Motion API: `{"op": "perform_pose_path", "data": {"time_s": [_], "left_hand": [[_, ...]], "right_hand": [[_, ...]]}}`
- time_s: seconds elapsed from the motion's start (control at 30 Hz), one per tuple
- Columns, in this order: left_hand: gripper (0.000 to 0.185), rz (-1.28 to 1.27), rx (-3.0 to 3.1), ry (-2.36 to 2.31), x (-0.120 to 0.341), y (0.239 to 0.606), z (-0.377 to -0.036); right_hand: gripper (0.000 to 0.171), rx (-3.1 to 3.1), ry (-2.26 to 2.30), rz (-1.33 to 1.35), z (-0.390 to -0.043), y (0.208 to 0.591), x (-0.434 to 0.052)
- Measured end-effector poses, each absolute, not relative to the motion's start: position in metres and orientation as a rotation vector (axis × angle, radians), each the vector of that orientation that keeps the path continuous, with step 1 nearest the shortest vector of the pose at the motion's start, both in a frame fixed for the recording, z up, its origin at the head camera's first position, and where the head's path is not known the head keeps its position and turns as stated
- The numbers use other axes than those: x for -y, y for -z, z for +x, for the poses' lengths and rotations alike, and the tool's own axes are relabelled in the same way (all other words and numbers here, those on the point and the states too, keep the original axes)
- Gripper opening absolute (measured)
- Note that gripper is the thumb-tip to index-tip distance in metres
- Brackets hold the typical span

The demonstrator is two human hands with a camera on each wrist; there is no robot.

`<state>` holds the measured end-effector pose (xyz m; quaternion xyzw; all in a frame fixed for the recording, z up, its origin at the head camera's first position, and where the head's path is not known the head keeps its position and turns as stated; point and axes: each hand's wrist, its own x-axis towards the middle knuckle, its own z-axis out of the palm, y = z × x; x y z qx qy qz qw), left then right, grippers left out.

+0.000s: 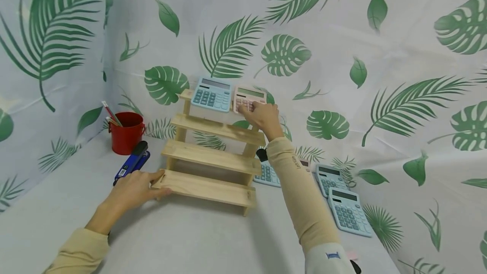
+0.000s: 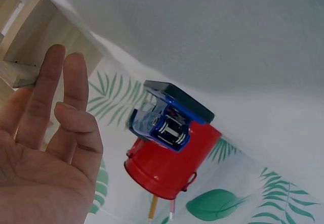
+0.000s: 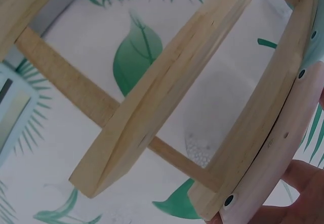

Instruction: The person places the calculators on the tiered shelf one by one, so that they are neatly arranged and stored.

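A wooden stepped shelf (image 1: 213, 155) stands mid-table. On its top step a blue calculator (image 1: 212, 94) leans against the backdrop. Beside it is a pink calculator (image 1: 249, 96), and my right hand (image 1: 253, 112) holds it by its lower edge at the top step. The right wrist view looks up through the shelf slats (image 3: 167, 97) at the pink calculator's underside (image 3: 283, 153), with fingertips (image 3: 304, 181) under it. My left hand (image 1: 154, 184) rests against the left end of the bottom step, its fingers (image 2: 48, 97) mostly straight beside the wood (image 2: 25, 52).
A blue stapler (image 1: 132, 162) lies left of the shelf, with a red bucket (image 1: 127, 132) of pencils behind it. Three more blue calculators (image 1: 349, 211) lie on the table to the right of the shelf. A leaf-print cloth covers the table and walls.
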<state>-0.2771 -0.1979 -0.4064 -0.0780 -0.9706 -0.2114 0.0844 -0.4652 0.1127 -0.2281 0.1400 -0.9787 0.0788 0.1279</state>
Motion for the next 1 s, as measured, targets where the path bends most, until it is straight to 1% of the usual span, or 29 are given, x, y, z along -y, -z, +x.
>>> {"op": "perform_pose_path", "data": {"time_s": [0.27,0.47,0.67,0.9,1.0], "left_hand": [[0.084,-0.259,2.895,0.63,0.194,0.404,-0.276],[0.082,-0.262,2.884,0.633,0.191,0.404,-0.275],[0.084,-0.245,2.89,0.616,0.193,0.404,-0.275],[0.084,-0.253,2.884,0.615,0.194,0.404,-0.275],[0.085,-0.256,2.885,0.617,0.195,0.404,-0.273]], "right_hand": [[0.083,2.86,-0.18,0.408,-0.463,0.229,-0.117],[0.083,2.843,-0.299,0.385,-0.457,0.233,-0.142],[0.079,2.82,-0.423,0.325,-0.442,0.252,-0.187],[0.081,2.912,-0.29,0.198,-0.429,0.281,-0.262],[0.085,2.985,-0.258,0.136,-0.421,0.292,-0.295]]}}
